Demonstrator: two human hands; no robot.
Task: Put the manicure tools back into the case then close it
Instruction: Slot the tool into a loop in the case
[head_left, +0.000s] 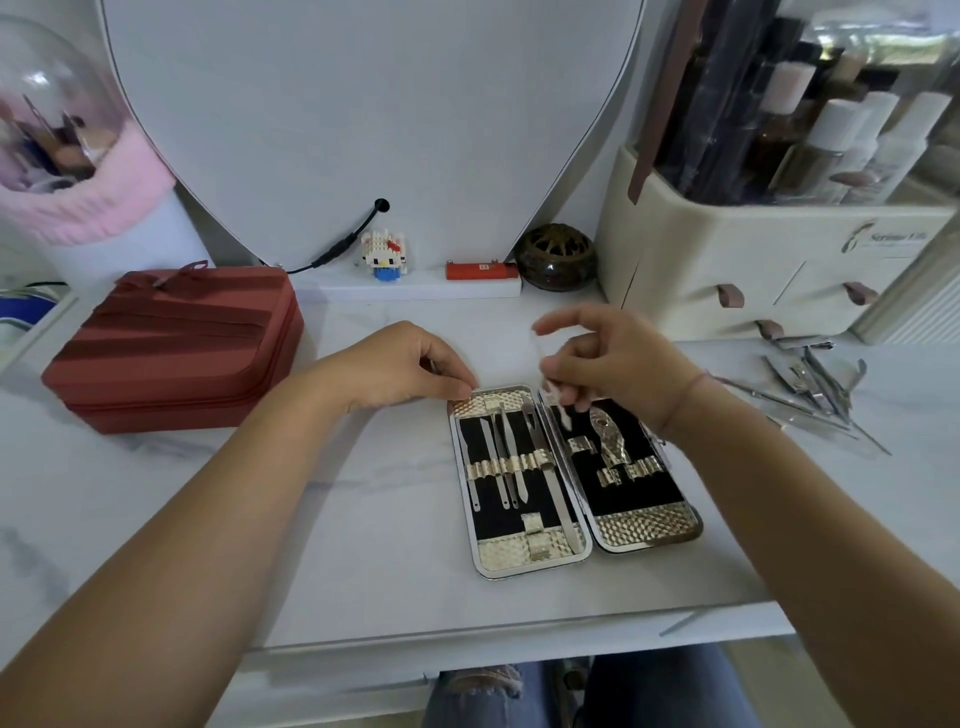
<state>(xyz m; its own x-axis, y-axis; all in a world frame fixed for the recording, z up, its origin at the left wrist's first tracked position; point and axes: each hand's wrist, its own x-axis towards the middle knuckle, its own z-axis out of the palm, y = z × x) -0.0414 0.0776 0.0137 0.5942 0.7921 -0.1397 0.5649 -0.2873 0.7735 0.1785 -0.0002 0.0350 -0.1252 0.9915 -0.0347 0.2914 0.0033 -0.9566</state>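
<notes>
At the near edge of the white surface (363, 519), above a pair of knees in ripped jeans (483, 691), both forearms reach forward to the open manicure case (571, 478). The case lies flat with its two halves spread side by side, each lined in black with gold textured bands. The left half holds several slim metal tools (504, 457) under an elastic strap, and a long file lies along its inner edge. The right half has mostly empty loops.

The left hand (410, 364) rests at the far left corner of the case, its fingers curled together with the thumb tip pressing on the case rim. The right hand (613, 358) hovers over the far end of the right half, fingers pinched on a small pale, blurred tool (558, 400) that points down into the lining.

To the right, well apart from the case, a pile of loose manicure tools (810, 384) lies on the surface. To the left sits a red zip pouch (176, 348). Farther back stand a cream organiser (727, 260), a brown round pot (556, 257), a small block figure (383, 254) and a white mirror (363, 104).
</notes>
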